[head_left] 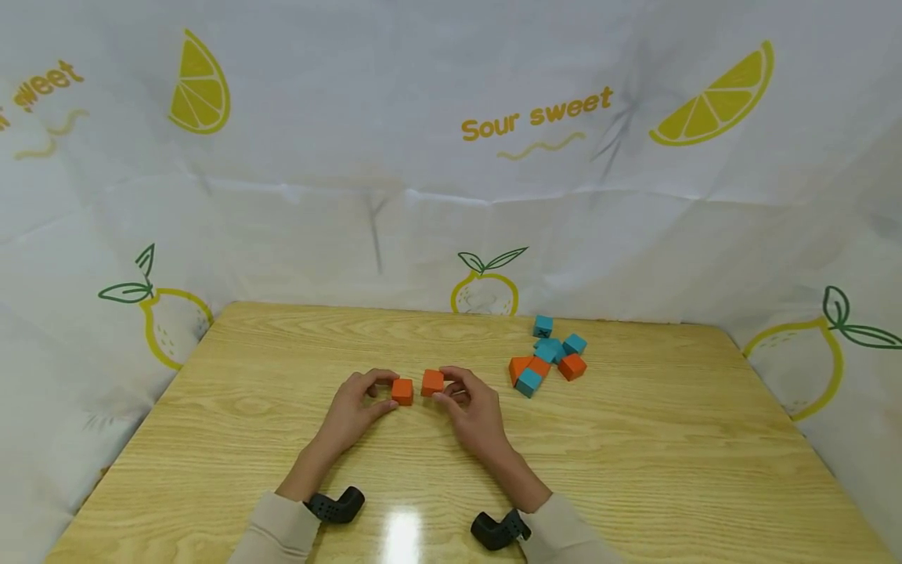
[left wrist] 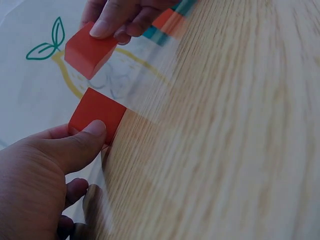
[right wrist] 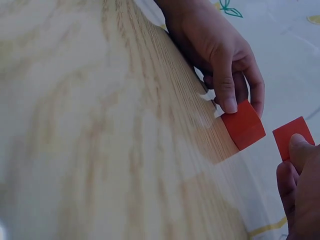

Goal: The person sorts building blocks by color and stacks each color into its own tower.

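Observation:
Between the thumb and fingers of my left hand [head_left: 352,411] is an orange cube [head_left: 402,392], low over the table; in the left wrist view the thumb presses on one face of this cube [left wrist: 95,111]. My right hand [head_left: 481,417] pinches a second orange block [head_left: 433,382] just to the right of it. A narrow gap separates the two blocks. In the right wrist view the right-hand block [right wrist: 286,136] appears clear of the tabletop, with its thumb across one face. The left-hand cube [right wrist: 244,125] sits close over the wood there.
Back right of my hands lies a loose group of blue and orange blocks, among them a blue cube marked with an X [head_left: 543,327], an orange cube [head_left: 572,367] and a blue cube [head_left: 528,382]. The wooden table [head_left: 634,454] meets a lemon-print cloth [head_left: 317,235] behind.

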Tool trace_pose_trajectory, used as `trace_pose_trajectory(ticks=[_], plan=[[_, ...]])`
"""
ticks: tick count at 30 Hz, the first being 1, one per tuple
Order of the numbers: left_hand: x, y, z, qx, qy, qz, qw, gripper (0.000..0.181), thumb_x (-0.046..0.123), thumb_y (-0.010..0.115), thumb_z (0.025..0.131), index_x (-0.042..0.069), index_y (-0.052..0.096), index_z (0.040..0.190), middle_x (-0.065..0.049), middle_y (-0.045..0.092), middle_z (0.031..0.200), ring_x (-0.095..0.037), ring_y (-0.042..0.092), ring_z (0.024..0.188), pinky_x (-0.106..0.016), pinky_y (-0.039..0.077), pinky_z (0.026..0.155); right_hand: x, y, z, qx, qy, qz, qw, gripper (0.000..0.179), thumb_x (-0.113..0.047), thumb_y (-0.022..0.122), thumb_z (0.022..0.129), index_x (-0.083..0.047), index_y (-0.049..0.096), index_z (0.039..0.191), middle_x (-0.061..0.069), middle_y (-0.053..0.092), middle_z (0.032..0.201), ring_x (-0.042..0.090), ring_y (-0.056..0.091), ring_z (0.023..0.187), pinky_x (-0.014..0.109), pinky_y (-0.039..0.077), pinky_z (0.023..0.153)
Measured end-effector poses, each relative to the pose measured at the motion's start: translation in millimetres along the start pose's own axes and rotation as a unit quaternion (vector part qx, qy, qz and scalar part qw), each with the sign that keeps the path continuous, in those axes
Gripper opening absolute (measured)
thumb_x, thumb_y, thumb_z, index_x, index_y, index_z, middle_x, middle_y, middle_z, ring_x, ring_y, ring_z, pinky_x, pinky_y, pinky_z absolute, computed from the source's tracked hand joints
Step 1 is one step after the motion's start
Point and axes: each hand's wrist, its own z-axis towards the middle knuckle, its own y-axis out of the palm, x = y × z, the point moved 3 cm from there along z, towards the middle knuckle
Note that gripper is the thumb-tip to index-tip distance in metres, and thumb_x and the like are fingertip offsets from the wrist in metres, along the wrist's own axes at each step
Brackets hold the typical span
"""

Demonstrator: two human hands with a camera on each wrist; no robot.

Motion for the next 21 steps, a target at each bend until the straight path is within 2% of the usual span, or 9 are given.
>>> trace_pose_trajectory(ticks=[2, 7, 21], plan=[[0.4, 0.0, 0.2, -0.001, 0.000, -0.002, 1.0000, 0.039, 0.015, 0.078, 0.079, 0.019, 0.066, 0.116, 0.005, 0.059, 0.095, -0.015, 0.048, 0.080, -0.036, 0.042, 0.071, 7.4, 3.8, -0.7, -0.010, 0.003, 0.001, 0.9999, 0.038, -0.002, 0.072, 0.083, -0.001, 0.061, 0.119, 0.012, 0.065, 0.103, 0.026, 0.063, 0.081, 0.035, 0.054, 0.070], [1.4, -0.5, 0.3, -0.004, -0.004, -0.004, 1.0000, 0.039, 0.016, 0.079, 0.079, 0.019, 0.066, 0.116, 0.004, 0.060, 0.095, -0.016, 0.048, 0.081, -0.037, 0.041, 0.072, 9.4, 7.5, -1.8, -0.028, 0.008, 0.002, 0.9996, 0.038, -0.010, 0.072, 0.085, -0.006, 0.061, 0.121, 0.006, 0.064, 0.092, 0.020, 0.063, 0.081, 0.029, 0.053, 0.071], [-2.2, 1.2, 1.8, 0.002, -0.001, 0.004, 1.0000, 0.040, 0.015, 0.080, 0.077, 0.019, 0.066, 0.114, 0.004, 0.063, 0.100, -0.015, 0.050, 0.083, -0.037, 0.043, 0.073, 7.2, 10.3, -1.3, -0.059, 0.029, -0.041, 0.9970, 0.037, -0.010, 0.072, 0.086, -0.002, 0.061, 0.120, 0.005, 0.064, 0.092, 0.017, 0.062, 0.078, 0.025, 0.052, 0.066]])
